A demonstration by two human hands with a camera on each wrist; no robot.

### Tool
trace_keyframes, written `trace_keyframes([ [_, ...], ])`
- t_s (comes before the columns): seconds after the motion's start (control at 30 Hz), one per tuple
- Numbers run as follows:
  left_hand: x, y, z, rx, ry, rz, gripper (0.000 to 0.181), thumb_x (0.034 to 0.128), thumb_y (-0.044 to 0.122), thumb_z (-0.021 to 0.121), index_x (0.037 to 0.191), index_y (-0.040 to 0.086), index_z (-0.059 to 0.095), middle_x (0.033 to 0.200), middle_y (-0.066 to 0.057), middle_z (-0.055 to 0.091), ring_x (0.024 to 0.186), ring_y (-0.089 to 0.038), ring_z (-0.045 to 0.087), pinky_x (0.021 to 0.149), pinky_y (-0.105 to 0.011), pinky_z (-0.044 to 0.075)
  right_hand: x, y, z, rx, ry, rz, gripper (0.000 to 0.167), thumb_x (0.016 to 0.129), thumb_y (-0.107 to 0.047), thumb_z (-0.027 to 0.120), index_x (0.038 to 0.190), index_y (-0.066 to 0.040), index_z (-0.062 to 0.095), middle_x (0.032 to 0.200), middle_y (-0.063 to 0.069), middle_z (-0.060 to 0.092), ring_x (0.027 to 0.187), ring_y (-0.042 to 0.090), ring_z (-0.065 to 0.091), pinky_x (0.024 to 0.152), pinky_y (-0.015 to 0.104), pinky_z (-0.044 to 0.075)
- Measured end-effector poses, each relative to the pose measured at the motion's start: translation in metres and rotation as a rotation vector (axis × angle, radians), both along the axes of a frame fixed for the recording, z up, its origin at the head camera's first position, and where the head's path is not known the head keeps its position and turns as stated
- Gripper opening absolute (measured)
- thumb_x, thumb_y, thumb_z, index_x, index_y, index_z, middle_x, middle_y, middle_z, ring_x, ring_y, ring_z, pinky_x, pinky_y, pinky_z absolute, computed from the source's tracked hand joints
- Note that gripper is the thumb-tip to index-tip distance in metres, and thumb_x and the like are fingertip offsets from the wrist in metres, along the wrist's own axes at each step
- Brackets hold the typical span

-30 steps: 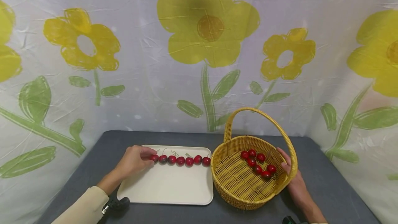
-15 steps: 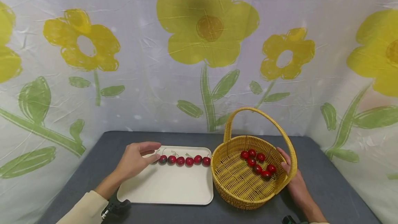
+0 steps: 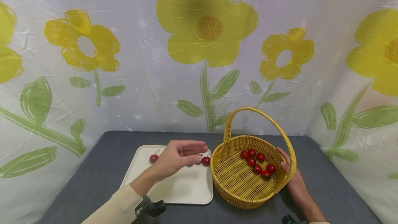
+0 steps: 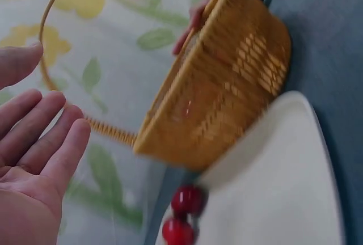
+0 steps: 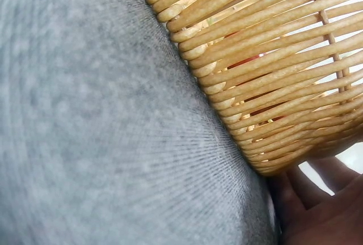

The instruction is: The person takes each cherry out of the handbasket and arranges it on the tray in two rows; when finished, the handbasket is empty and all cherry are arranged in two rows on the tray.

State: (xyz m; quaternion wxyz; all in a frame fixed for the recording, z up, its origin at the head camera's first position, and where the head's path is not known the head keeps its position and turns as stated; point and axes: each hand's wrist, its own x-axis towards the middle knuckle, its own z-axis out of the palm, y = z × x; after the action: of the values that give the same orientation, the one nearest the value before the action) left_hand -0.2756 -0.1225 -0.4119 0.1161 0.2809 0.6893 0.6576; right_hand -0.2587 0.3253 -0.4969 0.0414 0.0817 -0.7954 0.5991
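Observation:
My left hand (image 3: 177, 158) hovers over the row of cherries on the white tray (image 3: 174, 189), its fingers straight and the palm bare in the left wrist view. One cherry (image 3: 153, 158) shows left of the hand, and another cherry (image 3: 206, 161) lies by the tray's right edge. The hand hides most of the row between them. To the right stands a yellow wicker basket (image 3: 230, 182) with a tall arched handle, holding several red cherries (image 3: 251, 161). My right hand (image 3: 296, 186) grips the basket's right side at the rim, with fingers along the outer weave in the right wrist view.
A dark grey table (image 3: 84, 175) lies under the tray and basket. The basket stands close beside the tray's right edge. Behind the table hangs a pale curtain (image 3: 143, 96) printed with yellow flowers.
My left hand first touches the leftmost cherry, then lifts off it and moves right over the row with nothing in it. The right hand and basket stay in place.

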Motion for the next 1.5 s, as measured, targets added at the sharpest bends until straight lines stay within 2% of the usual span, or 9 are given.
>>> trace_keyframes([
  [0.2,-0.011,0.053,0.012,0.004,0.039,-0.111,0.048,0.1013,0.017,0.080,0.147,0.006,0.069,0.143,-0.011,0.075,0.134,-0.027,0.071,0.103,-0.036,0.063,-0.001,0.001,-0.002,-0.018,0.023,0.009,0.055,0.122,-0.033,0.031,0.176,-0.024,0.024,0.170,0.020,0.039,0.136,-0.009,0.055,0.099,0.014,0.053],
  [0.4,-0.024,0.105,0.029,-0.081,0.091,-0.162,0.044,0.1015,0.016,0.079,0.144,0.008,0.072,0.142,-0.009,0.075,0.134,-0.025,0.071,0.107,-0.028,0.060,-0.002,0.002,-0.005,-0.050,0.064,0.042,0.055,0.122,-0.028,0.032,0.176,-0.018,0.025,0.163,0.002,0.047,0.138,-0.006,0.056,0.101,0.015,0.054],
  [0.5,-0.029,0.130,0.034,-0.153,0.122,-0.176,0.045,0.1008,0.018,0.081,0.144,0.009,0.072,0.141,-0.008,0.076,0.133,-0.023,0.072,0.105,-0.023,0.059,-0.003,0.002,-0.005,-0.037,0.073,0.041,0.055,0.122,-0.029,0.031,0.176,-0.018,0.025,0.166,0.010,0.045,0.139,-0.007,0.055,0.102,0.014,0.053],
  [0.63,-0.035,0.159,0.038,-0.313,0.183,-0.190,0.045,0.1000,0.023,0.083,0.143,0.011,0.073,0.135,0.000,0.079,0.123,-0.011,0.075,0.099,-0.019,0.059,-0.005,0.002,-0.004,-0.020,0.073,0.036,0.055,0.122,-0.030,0.030,0.176,-0.018,0.025,0.170,0.024,0.037,0.139,-0.008,0.053,0.104,0.012,0.050],
  [0.83,-0.048,0.193,0.042,-0.633,0.379,-0.227,0.038,0.1017,0.027,0.081,0.137,0.013,0.077,0.127,0.004,0.081,0.106,0.003,0.075,0.091,-0.013,0.058,-0.005,0.004,-0.004,-0.001,0.073,0.031,0.055,0.122,-0.030,0.030,0.176,-0.018,0.025,0.169,0.026,0.038,0.138,-0.009,0.053,0.103,0.010,0.049],
  [1.0,-0.057,0.215,0.040,-0.813,0.513,-0.256,0.028,0.1036,0.023,0.078,0.129,0.011,0.081,0.118,0.003,0.082,0.102,-0.002,0.074,0.095,-0.017,0.056,-0.004,0.005,-0.004,-0.013,0.067,0.042,0.053,0.123,-0.029,0.031,0.175,-0.023,0.026,0.167,0.017,0.043,0.139,-0.007,0.054,0.103,0.012,0.051],
  [1.23,-0.061,0.242,0.018,-1.044,0.519,-0.224,0.008,0.1046,0.021,0.075,0.104,0.015,0.081,0.087,0.007,0.069,0.098,-0.011,0.061,0.078,-0.024,0.051,-0.003,0.005,-0.005,0.004,0.074,0.028,0.053,0.123,-0.029,0.031,0.176,-0.025,0.026,0.170,0.021,0.039,0.139,-0.011,0.050,0.103,0.010,0.049],
  [1.4,-0.052,0.252,0.011,-1.241,0.572,-0.173,0.013,0.1024,0.018,0.076,0.094,0.020,0.068,0.086,0.007,0.061,0.086,-0.010,0.057,0.071,-0.026,0.050,-0.004,0.005,-0.006,0.006,0.074,0.020,0.053,0.123,-0.027,0.031,0.176,-0.024,0.027,0.170,0.026,0.038,0.139,-0.010,0.051,0.103,0.011,0.049],
  [1.5,-0.043,0.253,0.013,-1.295,0.621,-0.148,0.010,0.1028,0.017,0.076,0.097,0.023,0.070,0.091,0.008,0.065,0.083,-0.007,0.061,0.069,-0.024,0.052,-0.004,0.006,-0.007,0.000,0.072,0.021,0.053,0.123,-0.027,0.031,0.176,-0.023,0.026,0.169,0.026,0.039,0.139,-0.008,0.052,0.103,0.012,0.050],
])
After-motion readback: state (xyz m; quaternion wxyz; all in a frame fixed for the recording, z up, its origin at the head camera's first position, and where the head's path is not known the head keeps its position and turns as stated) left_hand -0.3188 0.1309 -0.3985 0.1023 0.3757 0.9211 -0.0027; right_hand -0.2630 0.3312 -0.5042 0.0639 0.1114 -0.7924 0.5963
